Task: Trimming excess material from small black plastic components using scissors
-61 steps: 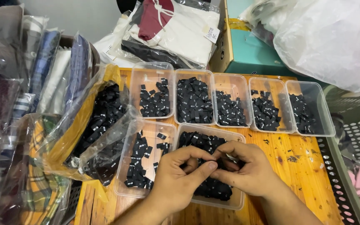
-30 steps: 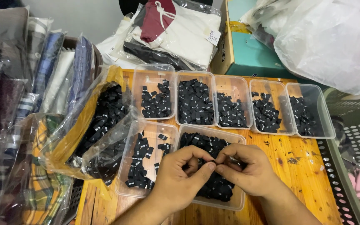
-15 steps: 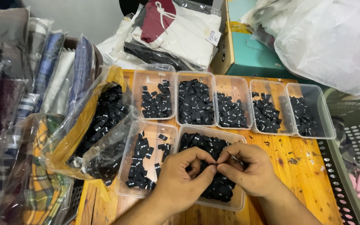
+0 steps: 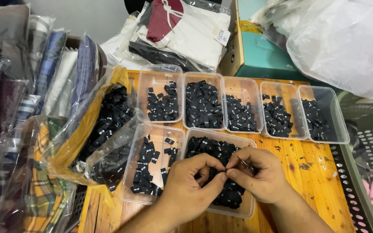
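- This looks like a small garment workshop or packing room.
- A wooden worktop (image 4: 320, 172) carries clear plastic trays (image 4: 203, 105) full of small black fabric labels.
- Left of the trays, folded cloths in plastic sleeves (image 4: 35, 86) stand in a row.
- Behind the trays lie bagged clothes (image 4: 186, 34) and a teal carton (image 4: 260, 51).

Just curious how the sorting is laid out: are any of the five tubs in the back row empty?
No: each of the five clear tubs in the back row holds a pile of small black tags.
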